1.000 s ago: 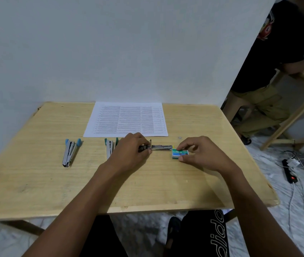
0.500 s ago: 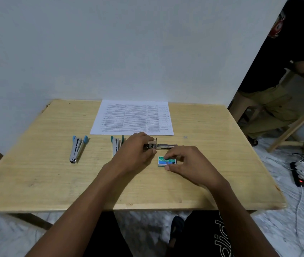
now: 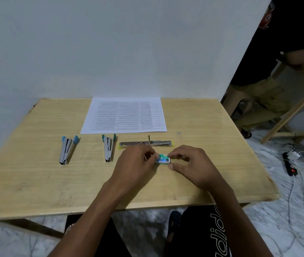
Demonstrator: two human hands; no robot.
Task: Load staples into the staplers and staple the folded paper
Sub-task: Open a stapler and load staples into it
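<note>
A small green and white staple box [image 3: 163, 158] lies on the wooden table [image 3: 36, 182]. My left hand [image 3: 134, 164] pinches its left end and my right hand [image 3: 190, 164] holds its right end. Just behind the box lies a yellow stapler [image 3: 145, 143], opened out flat with its metal tray showing. A green-tipped stapler [image 3: 108, 148] lies left of it, and a blue-tipped stapler [image 3: 66, 150] lies further left. A printed sheet of paper [image 3: 125, 115] lies flat at the back of the table.
A white wall stands right behind the table. A person in dark clothes [image 3: 277, 52] leans on a wooden frame at the right. A power strip [image 3: 289, 165] and cables lie on the floor to the right.
My left hand let go of the yellow stapler and came to the staple box. My right hand had slid the box nearer to me; both hands now hold it.
</note>
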